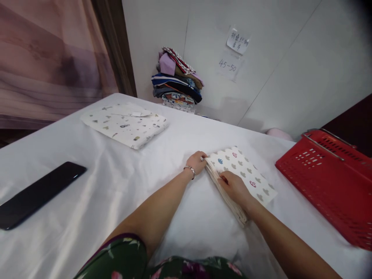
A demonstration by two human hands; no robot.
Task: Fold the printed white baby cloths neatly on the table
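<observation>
A folded white cloth (244,166) with grey, blue and red cartoon-head prints lies on the white-covered table, its stacked layers showing along the near left edge. My left hand (197,162), with a silver bracelet at the wrist, grips the cloth's far left corner. Along the same layered edge, closer to me, my right hand (234,186) has its fingers curled in a pinch on the cloth. Its fingertips are partly hidden. Farther left lies another folded white cloth (122,126) with small scattered prints.
A red plastic basket (322,182) with metal handles stands at the right. On the left is a black glossy flat object (40,193). Beyond the table (116,186), a pile of folded clothes (177,83) rests against the wall, and a pink curtain (52,66) hangs left.
</observation>
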